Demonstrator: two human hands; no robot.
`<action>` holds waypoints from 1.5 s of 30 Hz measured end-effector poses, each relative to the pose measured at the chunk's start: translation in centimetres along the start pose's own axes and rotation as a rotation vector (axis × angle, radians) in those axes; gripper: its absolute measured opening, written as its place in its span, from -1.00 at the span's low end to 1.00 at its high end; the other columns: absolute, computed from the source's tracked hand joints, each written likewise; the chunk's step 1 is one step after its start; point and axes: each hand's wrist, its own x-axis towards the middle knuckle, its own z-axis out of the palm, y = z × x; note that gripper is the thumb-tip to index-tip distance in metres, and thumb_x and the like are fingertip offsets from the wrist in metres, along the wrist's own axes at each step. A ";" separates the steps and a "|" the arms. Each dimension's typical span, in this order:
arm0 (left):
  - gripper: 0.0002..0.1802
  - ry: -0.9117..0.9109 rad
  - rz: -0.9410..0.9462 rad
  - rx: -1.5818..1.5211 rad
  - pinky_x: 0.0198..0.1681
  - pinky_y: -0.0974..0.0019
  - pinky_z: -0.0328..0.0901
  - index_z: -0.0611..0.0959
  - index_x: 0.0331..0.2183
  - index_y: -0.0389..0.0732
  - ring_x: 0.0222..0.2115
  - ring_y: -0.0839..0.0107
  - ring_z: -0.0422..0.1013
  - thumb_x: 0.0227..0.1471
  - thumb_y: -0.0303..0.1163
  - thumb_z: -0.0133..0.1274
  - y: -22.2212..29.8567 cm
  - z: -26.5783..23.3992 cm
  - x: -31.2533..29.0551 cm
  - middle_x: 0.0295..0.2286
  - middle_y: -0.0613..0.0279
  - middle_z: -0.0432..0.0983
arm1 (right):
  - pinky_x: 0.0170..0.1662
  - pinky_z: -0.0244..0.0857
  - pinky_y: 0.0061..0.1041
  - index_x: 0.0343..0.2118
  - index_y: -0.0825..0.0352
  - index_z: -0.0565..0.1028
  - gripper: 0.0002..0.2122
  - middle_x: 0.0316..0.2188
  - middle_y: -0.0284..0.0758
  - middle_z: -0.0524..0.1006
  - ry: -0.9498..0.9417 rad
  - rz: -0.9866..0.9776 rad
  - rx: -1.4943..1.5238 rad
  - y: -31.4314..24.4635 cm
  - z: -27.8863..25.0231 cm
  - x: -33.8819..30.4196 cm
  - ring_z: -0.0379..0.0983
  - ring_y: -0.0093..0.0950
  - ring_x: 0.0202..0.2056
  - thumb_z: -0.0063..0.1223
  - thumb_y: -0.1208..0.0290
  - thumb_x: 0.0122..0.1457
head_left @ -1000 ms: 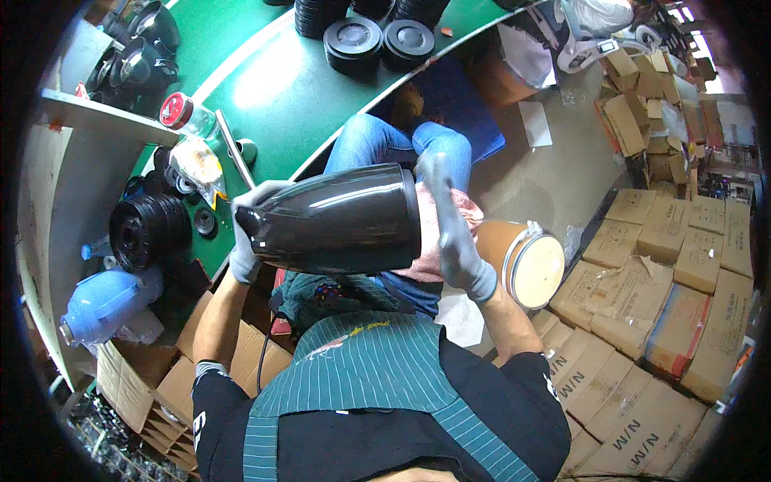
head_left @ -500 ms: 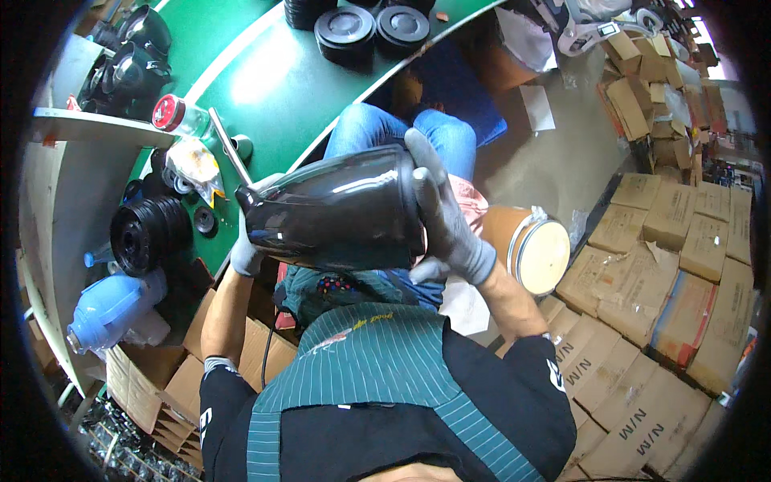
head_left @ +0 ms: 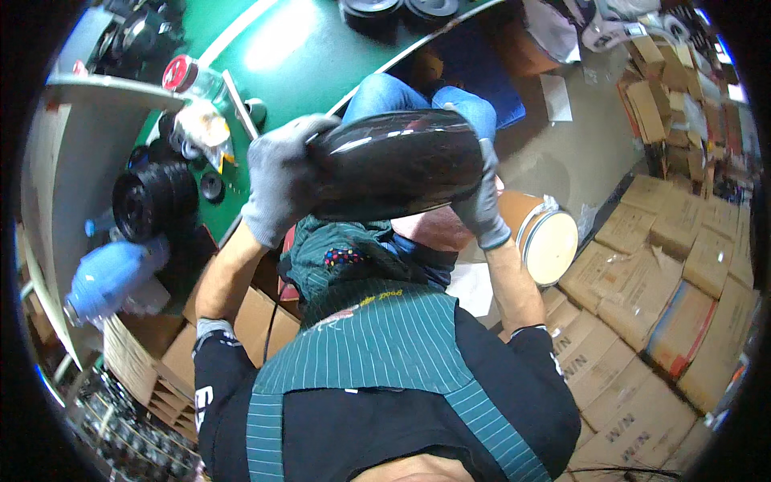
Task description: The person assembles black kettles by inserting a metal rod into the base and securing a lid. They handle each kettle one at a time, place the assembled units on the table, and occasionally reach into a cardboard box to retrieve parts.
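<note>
A glossy black jug-shaped vessel (head_left: 401,165) lies sideways in the air above my lap, between both gloved hands. My left hand (head_left: 283,178), in a grey glove, is closed round its narrower left end and hides that end. At the wider right end, my right hand (head_left: 483,205), gloved in grey too, grips the edge, its fingers partly hidden behind the vessel. Exactly what kind of vessel this is, I cannot tell.
To the left, a green table (head_left: 297,72) bears a red-lidded jar (head_left: 189,76), a stack of black round parts (head_left: 152,201) and a small black ring (head_left: 212,186). A drum (head_left: 550,245) and many cardboard boxes (head_left: 626,281) stand at right.
The vessel has turned so its side faces up, and has shifted right and slightly away from me. My left hand now shows wrapped over its end; my right fingers have moved behind it.
</note>
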 end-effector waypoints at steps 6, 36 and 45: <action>-0.23 -0.040 -0.060 -0.695 0.28 0.12 0.34 0.46 0.28 -0.41 0.16 0.13 0.50 0.06 -0.43 0.28 5.2 0.5 0.6 0.11 -0.22 0.55 | 0.44 0.15 -0.06 0.47 0.05 0.19 -0.24 0.42 -0.32 0.28 0.068 -0.202 -0.223 1.3 -4.0 -0.3 0.25 -0.25 0.39 -0.27 -0.38 0.39; -0.53 0.327 -0.096 0.103 0.19 0.01 0.36 0.70 0.04 -0.26 0.03 -0.02 0.54 0.05 -0.65 0.13 -8.1 8.8 -8.5 0.04 -0.03 0.62 | 0.11 0.47 -0.39 -0.18 0.44 0.70 -0.57 -0.26 -0.22 0.74 -0.427 -0.318 -0.773 -0.8 -0.5 10.0 0.67 -0.41 -0.10 -0.13 0.20 0.54; -0.32 0.290 -0.516 0.699 0.15 -0.07 0.34 0.42 0.28 -0.32 0.02 -0.24 0.44 0.17 -0.28 0.09 -20.5 5.7 -4.6 0.02 -0.25 0.47 | 0.09 0.49 -0.44 0.03 0.48 0.62 -0.35 -0.17 -0.15 0.72 0.056 -0.319 -0.757 -1.6 -2.3 10.3 0.68 -0.40 -0.13 -0.47 -0.02 0.59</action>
